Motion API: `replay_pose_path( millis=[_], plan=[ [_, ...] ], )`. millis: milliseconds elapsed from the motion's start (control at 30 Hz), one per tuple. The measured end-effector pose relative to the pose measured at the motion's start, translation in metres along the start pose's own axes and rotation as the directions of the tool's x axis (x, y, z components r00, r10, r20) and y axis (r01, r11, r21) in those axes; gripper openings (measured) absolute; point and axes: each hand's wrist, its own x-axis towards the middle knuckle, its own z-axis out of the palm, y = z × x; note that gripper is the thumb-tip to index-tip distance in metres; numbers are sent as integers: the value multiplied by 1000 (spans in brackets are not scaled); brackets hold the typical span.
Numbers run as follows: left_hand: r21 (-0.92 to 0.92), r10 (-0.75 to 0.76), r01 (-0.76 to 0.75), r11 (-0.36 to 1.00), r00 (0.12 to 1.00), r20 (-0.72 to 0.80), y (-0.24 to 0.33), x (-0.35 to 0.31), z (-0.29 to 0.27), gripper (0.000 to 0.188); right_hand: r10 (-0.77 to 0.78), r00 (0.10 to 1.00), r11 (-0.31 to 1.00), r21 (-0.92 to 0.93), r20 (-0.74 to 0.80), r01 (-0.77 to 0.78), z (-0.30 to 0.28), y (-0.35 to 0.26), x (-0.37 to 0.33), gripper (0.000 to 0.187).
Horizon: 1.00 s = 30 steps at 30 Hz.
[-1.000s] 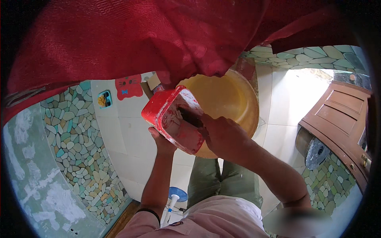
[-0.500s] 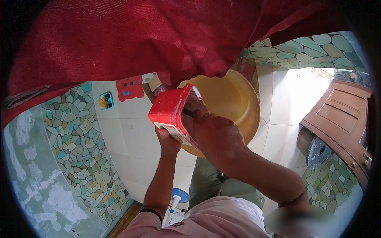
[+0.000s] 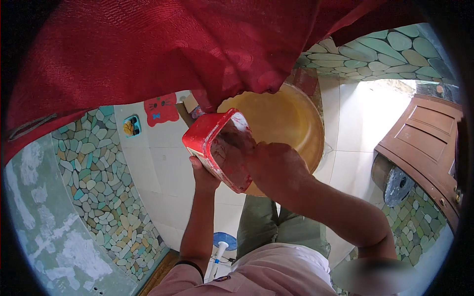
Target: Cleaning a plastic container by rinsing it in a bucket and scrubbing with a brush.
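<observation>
My left hand (image 3: 204, 172) supports a red plastic tub (image 3: 202, 132) from below and its left side, fingers wrapped round its wall. The tub is tilted with its mouth toward my right hand, and whitish-pink smears coat its inside. My right hand (image 3: 277, 165) is closed at the tub's mouth, its fingertips just inside the rim. A dark, thin tool seems to reach from those fingers into the tub; I cannot make out its kind. Under both hands is a large, round, yellow-brown surface (image 3: 311, 133) with a raised-looking rim.
Red cloth (image 3: 163, 54) hangs low across the top. A red cat-shaped mat (image 3: 161, 109) and a small blue tray (image 3: 131, 126) lie on the pale tiles at left. At right are a brown door (image 3: 419, 126) and a spool (image 3: 396, 187); a blue-and-white fan-like thing (image 3: 224, 241) stands below.
The tub has turned, so more of its smeared inside shows and its label side is less visible. My right hand has shifted slightly right and down along the mouth.
</observation>
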Motion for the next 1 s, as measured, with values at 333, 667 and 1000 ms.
replay_pose_path(
  millis=[333, 667, 1000],
  plan=[
    [28, 32, -28, 999, 985, -171, 5, 2, -6, 98, 104, 980, 974, 182, 171, -135, 7, -7, -18, 35],
    [-149, 51, -73, 986, 988, -143, -9, 6, -33, 88, 182, 974, 952, 223, 135, -209, 1, -4, -20, 28],
    [-266, 0, -5, 964, 1000, -16, -9, 17, -31, 79, 118, 987, 971, 219, -106, -92, 6, -18, -12, 31]
  ],
)
